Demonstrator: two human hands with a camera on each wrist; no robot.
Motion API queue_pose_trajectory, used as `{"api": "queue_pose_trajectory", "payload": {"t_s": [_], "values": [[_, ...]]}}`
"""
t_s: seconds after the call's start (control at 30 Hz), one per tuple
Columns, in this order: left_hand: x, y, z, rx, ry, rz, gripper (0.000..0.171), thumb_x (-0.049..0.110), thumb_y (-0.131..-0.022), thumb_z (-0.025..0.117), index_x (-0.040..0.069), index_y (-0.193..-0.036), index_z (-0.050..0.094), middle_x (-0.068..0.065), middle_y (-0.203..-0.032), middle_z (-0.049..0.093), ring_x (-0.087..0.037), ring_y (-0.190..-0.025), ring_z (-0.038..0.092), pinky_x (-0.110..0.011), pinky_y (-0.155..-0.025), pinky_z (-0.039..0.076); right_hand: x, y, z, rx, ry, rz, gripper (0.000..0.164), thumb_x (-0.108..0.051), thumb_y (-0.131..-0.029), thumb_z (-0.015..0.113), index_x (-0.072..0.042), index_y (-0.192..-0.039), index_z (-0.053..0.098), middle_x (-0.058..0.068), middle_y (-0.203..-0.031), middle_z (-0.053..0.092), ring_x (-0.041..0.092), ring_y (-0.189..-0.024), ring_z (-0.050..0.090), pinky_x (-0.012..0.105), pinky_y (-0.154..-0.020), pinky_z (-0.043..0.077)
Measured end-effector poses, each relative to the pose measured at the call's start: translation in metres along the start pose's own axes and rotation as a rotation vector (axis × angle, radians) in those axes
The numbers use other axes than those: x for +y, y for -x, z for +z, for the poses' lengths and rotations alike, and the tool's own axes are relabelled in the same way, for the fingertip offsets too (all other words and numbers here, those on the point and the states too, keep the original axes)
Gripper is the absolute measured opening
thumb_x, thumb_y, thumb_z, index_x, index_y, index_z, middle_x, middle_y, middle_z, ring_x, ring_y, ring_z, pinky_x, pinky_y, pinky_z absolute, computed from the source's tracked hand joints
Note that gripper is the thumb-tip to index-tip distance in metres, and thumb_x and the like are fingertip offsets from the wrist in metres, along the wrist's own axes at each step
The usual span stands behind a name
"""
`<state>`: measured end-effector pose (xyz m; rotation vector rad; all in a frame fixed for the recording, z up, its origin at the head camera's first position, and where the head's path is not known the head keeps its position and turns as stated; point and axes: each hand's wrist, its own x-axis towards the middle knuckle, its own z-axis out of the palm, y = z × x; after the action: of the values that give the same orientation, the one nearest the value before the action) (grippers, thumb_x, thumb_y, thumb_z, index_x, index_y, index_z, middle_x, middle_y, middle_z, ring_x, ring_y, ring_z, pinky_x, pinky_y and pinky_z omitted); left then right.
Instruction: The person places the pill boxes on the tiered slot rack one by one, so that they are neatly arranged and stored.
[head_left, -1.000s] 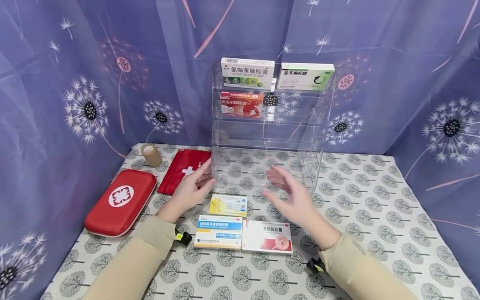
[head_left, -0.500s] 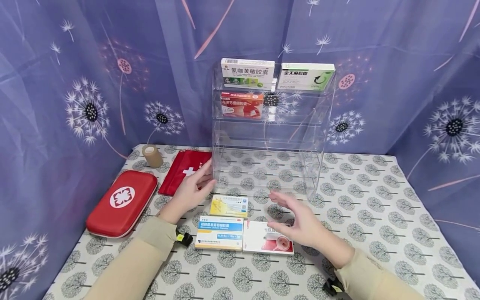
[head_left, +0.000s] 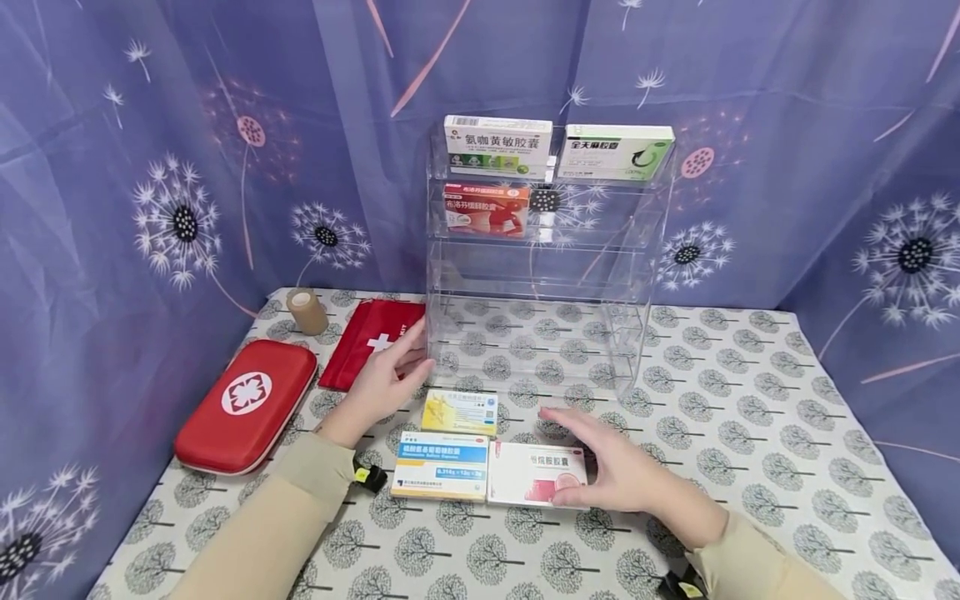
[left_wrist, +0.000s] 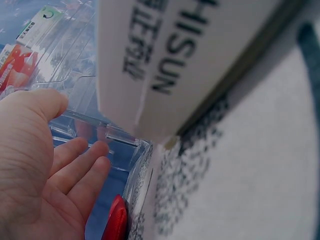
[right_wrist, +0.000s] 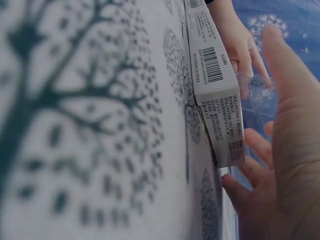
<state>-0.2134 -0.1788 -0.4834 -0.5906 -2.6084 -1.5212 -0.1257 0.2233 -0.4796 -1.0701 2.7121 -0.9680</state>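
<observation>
My left hand rests at the lower left side of a clear acrylic tiered rack, fingers loosely extended. My right hand spreads around the right end of a white-and-red medicine box lying on the table. Its thumb is over the near corner and its fingers are past the far edge; a firm grip does not show in the right wrist view. Left of that box lies a blue-and-white medicine box, with a yellow-and-white medicine box behind it.
On the rack's upper tiers stand a white-and-green box, a green-and-white box and a red box. At left lie a red first-aid case, a red pouch and a brown roll. Patterned curtains surround the table.
My right hand has come away from the front of the rack, toward me and to the right, down to the white-and-red medicine box. My left hand has stayed at the rack.
</observation>
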Motion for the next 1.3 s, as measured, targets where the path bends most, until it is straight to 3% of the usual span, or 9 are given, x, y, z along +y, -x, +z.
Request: {"api": "queue_pose_trajectory", "payload": {"t_s": [0.13, 0.33, 0.53, 0.83, 1.1, 1.3], "values": [[0.001, 0.000, 0.000, -0.002, 0.006, -0.004, 0.077, 0.020, -0.108, 0.073, 0.027, -0.175, 0.034, -0.017, -0.160, 0.062, -0.037, -0.139, 0.070, -0.048, -0.113, 0.061, 0.004, 0.005, 0.002, -0.023, 0.003, 0.010, 0.120, -0.069, -0.077, 0.092, -0.010, -0.169, 0.043, 0.020, -0.165, 0.055, 0.050, -0.144, 0.060, 0.079, -0.114, 0.050], [0.000, -0.001, 0.000, 0.000, 0.001, 0.016, 0.077, 0.019, -0.109, 0.071, 0.026, -0.175, 0.033, -0.019, -0.160, 0.062, -0.039, -0.138, 0.070, -0.049, -0.112, 0.061, 0.009, 0.009, 0.005, -0.042, 0.004, 0.024, 0.123, -0.074, -0.073, 0.091, -0.016, -0.170, 0.044, 0.009, -0.168, 0.055, 0.038, -0.148, 0.060, 0.069, -0.120, 0.051], [-0.002, 0.000, -0.001, 0.001, -0.012, 0.013, 0.079, 0.020, -0.108, 0.072, 0.028, -0.175, 0.032, -0.017, -0.160, 0.063, -0.037, -0.137, 0.071, -0.045, -0.111, 0.061, 0.008, 0.011, 0.007, -0.049, 0.001, 0.057, 0.115, -0.074, -0.074, 0.091, -0.020, -0.167, 0.049, 0.006, -0.168, 0.056, 0.037, -0.150, 0.059, 0.069, -0.122, 0.050], [-0.002, 0.001, -0.001, -0.005, -0.022, -0.007, 0.079, 0.023, -0.108, 0.073, 0.032, -0.175, 0.032, -0.014, -0.162, 0.061, -0.035, -0.139, 0.070, -0.043, -0.112, 0.061, 0.006, 0.015, 0.007, -0.045, 0.004, 0.084, 0.101, -0.069, -0.077, 0.092, -0.022, -0.160, 0.058, 0.013, -0.167, 0.056, 0.046, -0.151, 0.057, 0.075, -0.121, 0.046], [-0.001, 0.001, 0.000, -0.004, 0.005, 0.008, 0.078, 0.018, -0.108, 0.072, 0.026, -0.175, 0.033, -0.018, -0.161, 0.062, -0.038, -0.138, 0.070, -0.047, -0.113, 0.061, -0.003, 0.016, 0.000, -0.034, 0.018, 0.071, 0.099, -0.064, -0.076, 0.095, -0.019, -0.158, 0.061, 0.012, -0.162, 0.062, 0.041, -0.145, 0.063, 0.070, -0.119, 0.052], [-0.001, 0.000, 0.000, -0.001, 0.013, 0.013, 0.078, 0.018, -0.108, 0.073, 0.027, -0.175, 0.034, -0.018, -0.160, 0.063, -0.037, -0.138, 0.071, -0.047, -0.112, 0.061, -0.007, 0.017, -0.005, -0.019, 0.012, 0.077, 0.098, -0.061, -0.072, 0.098, -0.018, -0.154, 0.065, 0.004, -0.156, 0.066, 0.034, -0.134, 0.069, 0.069, -0.112, 0.058]]}}
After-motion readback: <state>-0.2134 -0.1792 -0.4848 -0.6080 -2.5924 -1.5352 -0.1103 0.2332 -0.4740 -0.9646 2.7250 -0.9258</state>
